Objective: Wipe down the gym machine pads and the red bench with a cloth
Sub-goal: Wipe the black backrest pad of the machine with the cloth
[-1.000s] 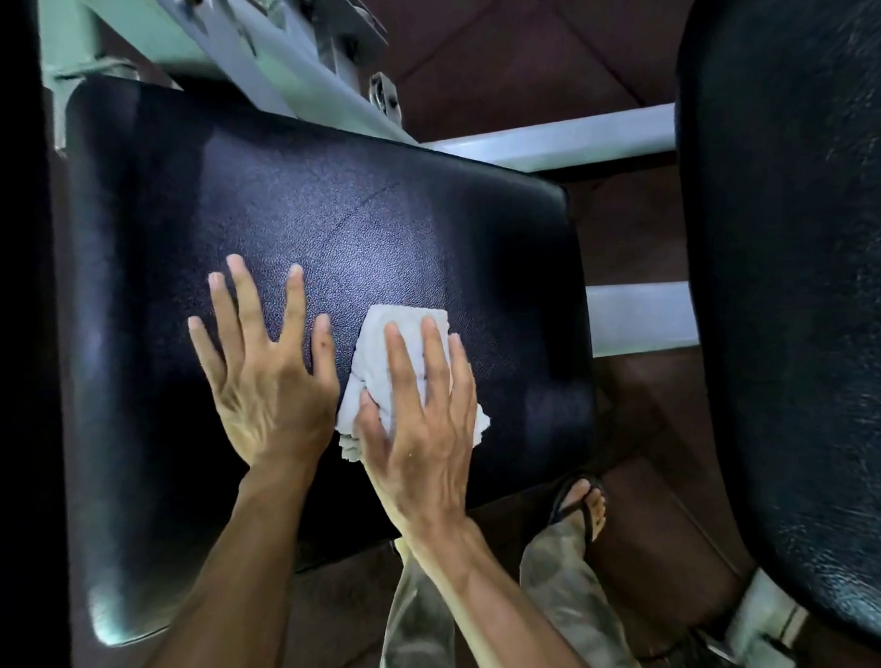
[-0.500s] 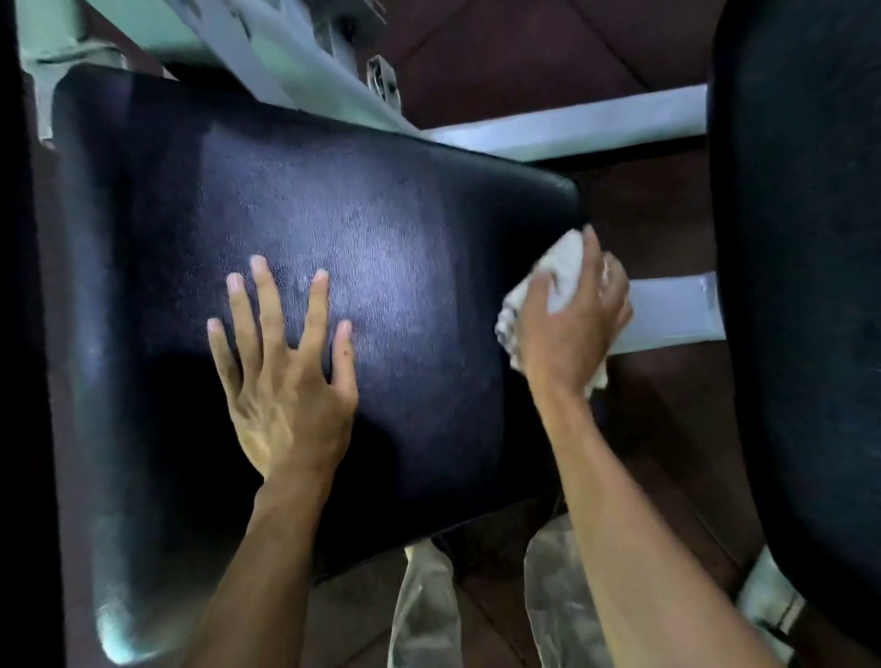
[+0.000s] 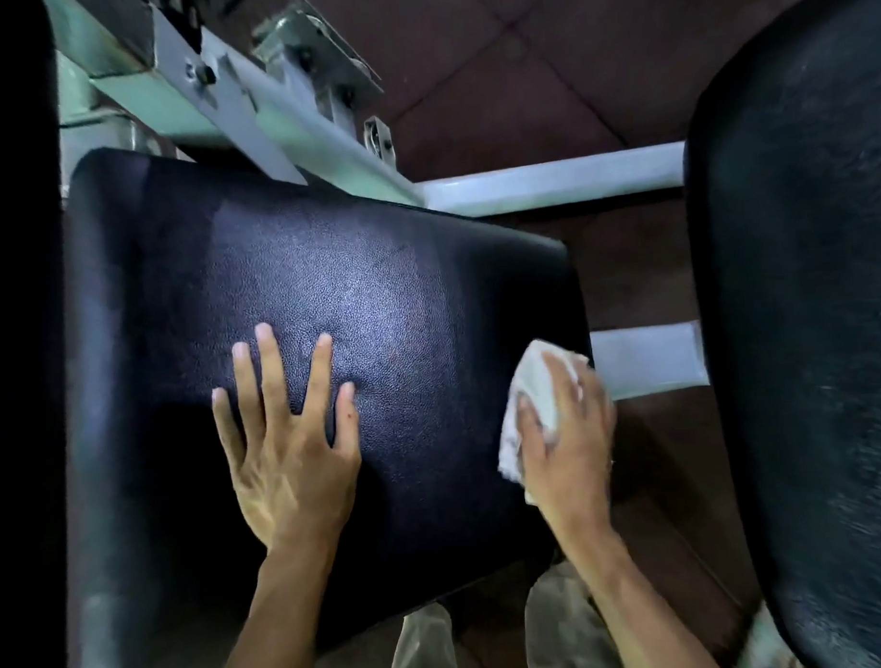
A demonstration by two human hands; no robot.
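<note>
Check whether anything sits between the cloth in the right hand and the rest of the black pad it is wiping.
Only the left hand. It lies flat with spread fingers on the middle of the black pad, in the way of a sweep leftward from the pad's right edge, where the right hand holds the white cloth.

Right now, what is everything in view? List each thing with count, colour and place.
machine pad: one, black, centre, under both hands
second pad: one, black, right edge
frame bars: several, pale grey, top left and between the pads
floor tiles: dark reddish brown, top and below
cloth: one, white, at the centre pad's right edge
trouser legs: two, pale patterned, bottom
left hand: flat on the centre pad
right hand: grips the cloth
</note>
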